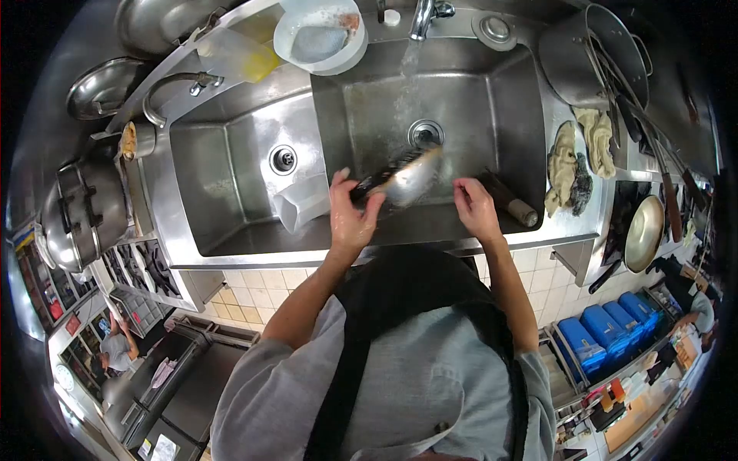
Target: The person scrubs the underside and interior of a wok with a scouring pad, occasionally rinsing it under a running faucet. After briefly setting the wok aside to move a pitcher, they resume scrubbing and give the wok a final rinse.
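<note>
Over the front of the right sink basin (507,100), my left hand (352,215) grips the dark side of a shiny, motion-blurred metal utensil (413,178) with a brownish edge. The utensil is tilted up toward the drain, and its exact kind cannot be made out. My right hand (477,209) is a little to the right of it, fingers curled and pressed together; what they may hold is hidden. Just beyond that hand, a dark cylinder (503,196) with a tan end lies in the basin. Water runs from the faucet (423,19) behind.
A translucent pitcher (301,203) lies in the left basin (204,169). On the back ledge sits a white tub (320,61). Wet cloths (562,165) and a large pot (573,65) with long-handled tools stand right. Another person (119,349) is far left.
</note>
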Tool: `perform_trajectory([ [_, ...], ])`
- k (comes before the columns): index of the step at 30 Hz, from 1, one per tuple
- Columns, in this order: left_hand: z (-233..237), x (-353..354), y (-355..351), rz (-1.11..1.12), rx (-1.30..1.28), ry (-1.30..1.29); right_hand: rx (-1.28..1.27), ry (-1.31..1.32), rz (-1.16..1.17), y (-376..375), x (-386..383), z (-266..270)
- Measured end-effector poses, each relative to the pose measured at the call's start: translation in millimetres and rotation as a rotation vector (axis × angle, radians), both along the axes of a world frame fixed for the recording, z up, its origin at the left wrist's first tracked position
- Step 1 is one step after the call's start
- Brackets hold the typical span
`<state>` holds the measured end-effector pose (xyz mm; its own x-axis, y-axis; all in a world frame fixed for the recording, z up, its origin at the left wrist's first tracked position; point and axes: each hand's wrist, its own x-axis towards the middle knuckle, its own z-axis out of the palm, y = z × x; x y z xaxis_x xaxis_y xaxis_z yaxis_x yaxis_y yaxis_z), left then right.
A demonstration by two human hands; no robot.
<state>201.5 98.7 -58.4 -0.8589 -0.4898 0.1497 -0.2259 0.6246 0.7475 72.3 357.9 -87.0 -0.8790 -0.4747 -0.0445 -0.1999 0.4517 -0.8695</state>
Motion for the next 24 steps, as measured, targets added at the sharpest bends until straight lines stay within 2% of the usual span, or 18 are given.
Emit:
perform_trajectory([
  [2, 25.3, -38.4, 3.9, -0.122, -0.054, 0.022, 0.007, 0.086, 0.032, -9.3, -16.6, 8.1],
  [5, 36.6, -92.5, -3.9, -0.155, -0.167, 0.019, -0.014, 0.018, -0.095, -19.7, -44.2, 22.6],
  [7, 38.1, -130.3, -10.3, -0.103, -0.133, -0.06, -0.04, -0.037, -0.148, -22.7, -59.5, 20.8],
  [8, 35.4, -149.5, -13.8, -0.101, -0.226, 0.007, -0.075, -0.036, -0.175, -25.3, -66.9, 18.8],
  [9, 39.6, -169.2, -16.9, -0.122, -0.214, -0.148, -0.111, -0.034, -0.202, -27.5, -72.3, 18.7],
  [10, 46.8, -188.2, -18.5, -0.17, -0.212, -0.197, -0.127, -0.094, -0.192, -30.8, -75.4, 25.5],
  [15, 52.2, -262.1, -16.5, -0.303, -0.257, -0.395, -0.122, -0.063, -0.189, -48.4, -79.8, 27.5],
  [17, 48.7, -279.0, -15.0, -0.304, -0.245, -0.49, -0.118, 0.057, -0.178, -54.9, -83.9, 26.6],
  [18, 60.6, -288.5, -17.3, -0.351, -0.116, -0.566, -0.095, 0.024, -0.17, -56.4, -87.1, 28.4],
  [19, 52.3, -291.8, -20.4, -0.352, -0.116, -0.571, -0.094, 0.019, -0.171, -59.3, -90.2, 28.6],
  [21, 34.5, -293.4, -25.6, -0.252, 0.215, -0.502, -0.109, 0.126, -0.156, -69.0, -96.7, 28.0],
  [22, 27.7, -286.1, -20.6, -0.224, 0.566, -0.29, -0.109, 0.122, -0.158, -74.5, -98.8, 29.0],
  [23, 21.5, -281.0, -16.1, -0.223, 0.566, -0.293, -0.085, 0.171, -0.149, -80.3, -100.9, 30.6],
  [24, 19.9, -276.6, -11.1, -0.086, 0.547, -0.179, -0.061, 0.221, -0.139, -85.4, -102.3, 32.3],
])
